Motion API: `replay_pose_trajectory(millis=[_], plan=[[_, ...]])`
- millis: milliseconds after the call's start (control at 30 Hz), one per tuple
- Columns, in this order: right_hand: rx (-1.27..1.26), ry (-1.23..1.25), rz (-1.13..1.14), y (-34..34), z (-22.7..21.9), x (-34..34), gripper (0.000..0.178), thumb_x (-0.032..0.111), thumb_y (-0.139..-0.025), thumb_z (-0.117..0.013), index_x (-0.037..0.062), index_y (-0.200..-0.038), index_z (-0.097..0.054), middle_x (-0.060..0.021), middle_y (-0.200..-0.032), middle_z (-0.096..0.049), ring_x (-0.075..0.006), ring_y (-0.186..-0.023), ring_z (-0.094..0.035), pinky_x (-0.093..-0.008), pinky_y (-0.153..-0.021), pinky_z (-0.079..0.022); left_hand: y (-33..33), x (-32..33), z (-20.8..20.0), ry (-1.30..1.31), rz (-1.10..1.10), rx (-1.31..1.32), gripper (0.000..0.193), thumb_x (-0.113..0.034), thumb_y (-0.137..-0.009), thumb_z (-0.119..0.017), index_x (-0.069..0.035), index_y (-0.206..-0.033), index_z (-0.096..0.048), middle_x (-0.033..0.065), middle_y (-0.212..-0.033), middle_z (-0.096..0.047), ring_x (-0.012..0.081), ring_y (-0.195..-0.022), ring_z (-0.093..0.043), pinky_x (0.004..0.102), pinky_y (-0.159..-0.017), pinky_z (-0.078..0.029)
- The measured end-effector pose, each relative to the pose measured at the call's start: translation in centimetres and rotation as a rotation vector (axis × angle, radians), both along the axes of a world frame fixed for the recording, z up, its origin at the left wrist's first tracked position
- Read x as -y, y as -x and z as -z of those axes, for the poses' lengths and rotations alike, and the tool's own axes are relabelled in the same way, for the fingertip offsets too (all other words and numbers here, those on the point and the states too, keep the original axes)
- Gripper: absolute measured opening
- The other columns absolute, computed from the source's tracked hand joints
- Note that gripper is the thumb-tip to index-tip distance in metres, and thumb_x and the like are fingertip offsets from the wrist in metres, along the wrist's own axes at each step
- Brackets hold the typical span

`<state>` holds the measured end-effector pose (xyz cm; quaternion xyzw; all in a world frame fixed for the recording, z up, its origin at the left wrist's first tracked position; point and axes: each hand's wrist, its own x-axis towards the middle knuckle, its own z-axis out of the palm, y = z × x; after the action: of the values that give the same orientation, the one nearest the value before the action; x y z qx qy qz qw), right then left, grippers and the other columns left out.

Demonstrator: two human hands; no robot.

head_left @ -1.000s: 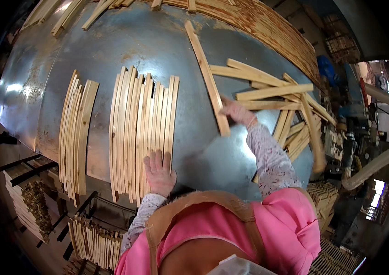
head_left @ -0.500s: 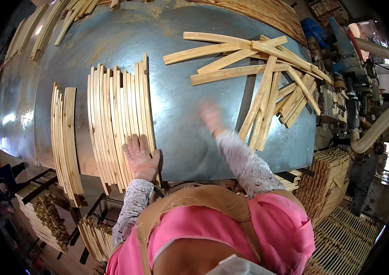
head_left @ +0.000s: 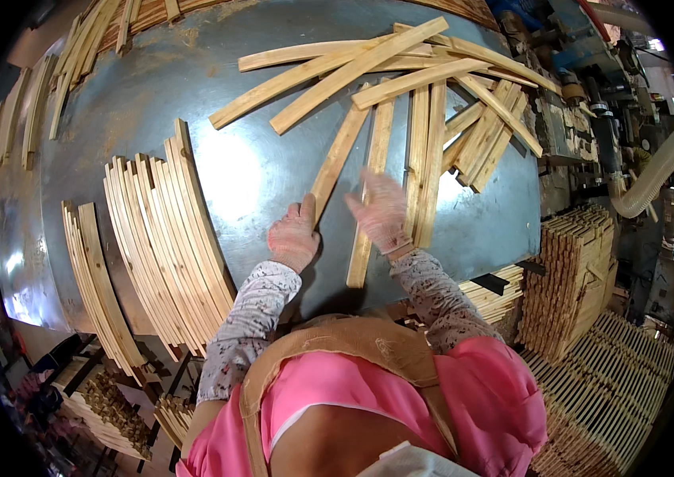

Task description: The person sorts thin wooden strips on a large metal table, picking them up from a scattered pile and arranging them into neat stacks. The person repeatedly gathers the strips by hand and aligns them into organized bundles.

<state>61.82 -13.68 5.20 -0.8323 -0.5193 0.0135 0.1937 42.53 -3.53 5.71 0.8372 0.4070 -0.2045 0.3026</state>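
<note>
My left hand (head_left: 295,237) is closed round the near end of a wooden slat (head_left: 340,155), which slants away toward the loose pile. Just to its right, my right hand (head_left: 381,213), a little blurred, has its fingers apart over another wooden slat (head_left: 361,258) whose near end points at me. Farther off, several loose slats (head_left: 357,75) lie crossed over one another on the metal table (head_left: 273,171). Left of my left hand, a row of slats (head_left: 164,246) lies side by side, their near ends reaching past the table edge.
A narrower bundle of slats (head_left: 98,278) lies farther left. More slats (head_left: 83,52) are at the far left corner. Stacked wood (head_left: 563,274) stands right of the table, below a machine with a pale hose (head_left: 663,171). Another stack (head_left: 102,413) is at lower left.
My left hand has left the slat row and now grips a loose slat. My right hand is nearer my left. Several loose slats have shifted left and toward me.
</note>
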Motion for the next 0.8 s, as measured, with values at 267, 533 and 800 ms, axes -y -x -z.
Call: replay_pose_trajectory(millis=[267, 533, 800], plan=[[-0.638, -0.065, 0.383, -2.9, 5.4, -0.1, 0.080, 0.022, -0.089, -0.076, 0.0001, -0.159, -0.042, -0.0181, -0.109, -0.073, -0.0336, -0.097, -0.072, -0.0451, -0.092, -0.060, 3.4, 2.3, -0.2, 1.078, -0.730, 0.810, 0.062, -0.019, -0.090, -0.059, 0.004, -0.148, -0.057, 0.0101, -0.107, -0.069, 0.0193, -0.087, -0.067, 0.0342, -0.082, -0.056], [-1.940, -0.324, 0.262, -0.4, 1.2, -0.6, 0.060, 0.003, -0.087, -0.051, -0.0036, -0.146, -0.059, -0.0143, -0.120, -0.069, -0.0257, -0.100, -0.071, -0.0377, -0.085, -0.061, 14.5, 7.4, -3.9, 0.448, -0.659, 0.684, 0.057, -0.027, -0.097, -0.057, 0.005, -0.144, -0.060, 0.0160, -0.118, -0.076, 0.0334, -0.106, -0.073, 0.0388, -0.098, -0.055], [-1.683, -0.169, 0.120, 3.1, 4.9, -3.8, 0.052, 0.006, -0.091, -0.052, -0.0031, -0.142, -0.059, -0.0153, -0.121, -0.068, -0.0293, -0.103, -0.069, -0.0420, -0.094, -0.058, 21.0, 11.0, 3.8, -0.654, -0.601, 0.171, 0.069, -0.021, -0.090, -0.076, -0.006, -0.153, -0.053, 0.0185, -0.158, -0.048, 0.0417, -0.149, -0.041, 0.0547, -0.127, -0.029]])
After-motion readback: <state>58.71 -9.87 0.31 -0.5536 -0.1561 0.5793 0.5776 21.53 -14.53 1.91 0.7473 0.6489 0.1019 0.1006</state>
